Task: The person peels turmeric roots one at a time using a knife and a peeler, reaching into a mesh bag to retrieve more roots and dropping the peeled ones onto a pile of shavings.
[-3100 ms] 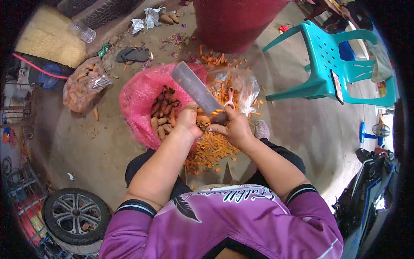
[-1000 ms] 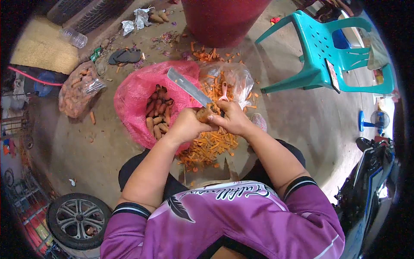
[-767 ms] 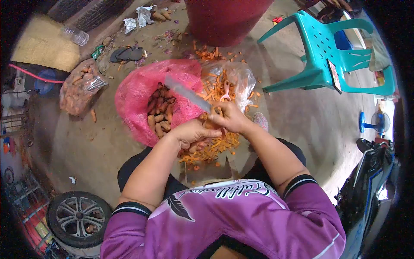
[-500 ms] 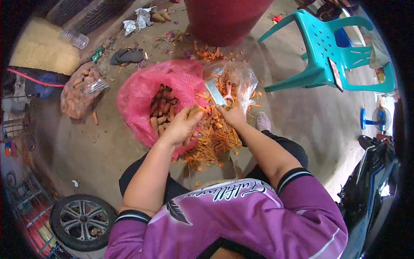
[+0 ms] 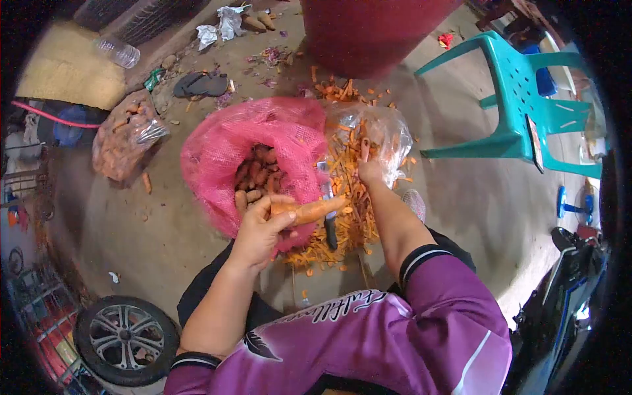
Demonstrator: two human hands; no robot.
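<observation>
The knife (image 5: 330, 235) is out of my right hand (image 5: 370, 172) now, lying by the peelings (image 5: 354, 227); that hand's down at the peeler (image 5: 365, 149), closed or not I can't tell. My left hand (image 5: 262, 227) grips the carrot (image 5: 317, 210) over the pink sack's (image 5: 214, 155) edge, so cutting looks paused.

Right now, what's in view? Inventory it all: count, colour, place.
Carrot: 1, orange, held, centre
Knife: 1, silver and black, centre
Peeler: 1, pink, centre
Peelings: many, orange, centre floor
Sack: 1, pink, centre-left
Root vegetables: many, brown, in sack
Plastic bag: 1, clear, beside sack
Filled bag: 1, clear, left
Sandal: at least 1, dark, upper left
Bottle: 1, clear, upper left
Tub: 1, red, top
Chair: 1, teal, upper right
Fan: 1, blue, far right
Wheel: 1, grey-black, lower left
Motorbike: 1, black, lower right
Left hand: 1, bare, holding carrot
Right hand: 1, bare, at peeler, grip unclear
</observation>
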